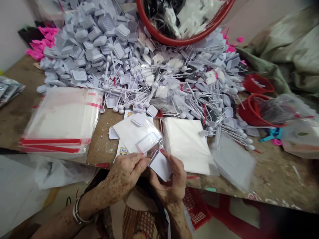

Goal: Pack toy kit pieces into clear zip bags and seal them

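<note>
Near the table's front edge, my right hand (170,179) holds a small pale box-like piece (160,165) between thumb and fingers. My left hand (129,171) is pinched at the left corner of that piece; its fingertips are closed, and anything thin between them is too small to tell. Just beyond the hands lie a white sheet (129,132), a clear packet with a blue edge (149,142) and a card with a yellow cartoon figure (123,150). A pale lid-like piece (138,119) rests on the sheet.
Clear bags with red strips (57,116) lie left, a white stack (186,142) right of centre. Behind is a heap of pale plastic pieces (99,43), with a red basket (186,41) above it. Red cups (254,111) stand right; a red crate (196,209) is below.
</note>
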`<state>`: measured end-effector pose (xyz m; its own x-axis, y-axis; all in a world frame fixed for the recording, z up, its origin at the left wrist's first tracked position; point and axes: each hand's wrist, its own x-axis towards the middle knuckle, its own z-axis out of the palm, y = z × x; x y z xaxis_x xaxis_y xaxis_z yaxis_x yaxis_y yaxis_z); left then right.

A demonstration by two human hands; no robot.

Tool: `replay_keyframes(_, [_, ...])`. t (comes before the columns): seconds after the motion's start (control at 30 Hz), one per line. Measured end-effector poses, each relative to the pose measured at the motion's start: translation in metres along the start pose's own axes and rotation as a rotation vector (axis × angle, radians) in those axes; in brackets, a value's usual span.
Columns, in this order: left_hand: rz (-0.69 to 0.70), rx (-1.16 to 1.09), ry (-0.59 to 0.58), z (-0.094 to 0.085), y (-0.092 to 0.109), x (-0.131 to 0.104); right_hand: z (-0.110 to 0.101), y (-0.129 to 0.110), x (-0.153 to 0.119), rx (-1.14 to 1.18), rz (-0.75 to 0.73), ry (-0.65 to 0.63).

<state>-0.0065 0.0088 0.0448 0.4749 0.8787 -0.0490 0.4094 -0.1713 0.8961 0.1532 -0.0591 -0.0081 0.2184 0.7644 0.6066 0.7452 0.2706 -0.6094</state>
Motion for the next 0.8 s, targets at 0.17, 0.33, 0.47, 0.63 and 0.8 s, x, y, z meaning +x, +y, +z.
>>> replay_keyframes(0.17, [-0.299,-0.583,-0.270,0.015,0.002,-0.002,-0.009,-0.008,0.000,0.075,-0.009,-0.013])
replay_keyframes(0.33, [-0.286,-0.474,-0.183,0.019,-0.003,0.004,-0.014,-0.011,0.007,0.009,-0.042,-0.120])
replay_keyframes(0.47, [-0.228,-0.234,-0.195,0.010,0.001,0.004,-0.015,-0.007,0.003,0.014,-0.025,-0.200])
replay_keyframes(0.63, [-0.142,-0.079,-0.258,0.005,0.002,0.005,-0.013,-0.006,-0.001,0.059,0.037,-0.225])
replay_keyframes(0.8, [0.182,0.201,0.109,0.000,-0.011,0.002,-0.015,-0.004,0.001,0.103,0.202,-0.223])
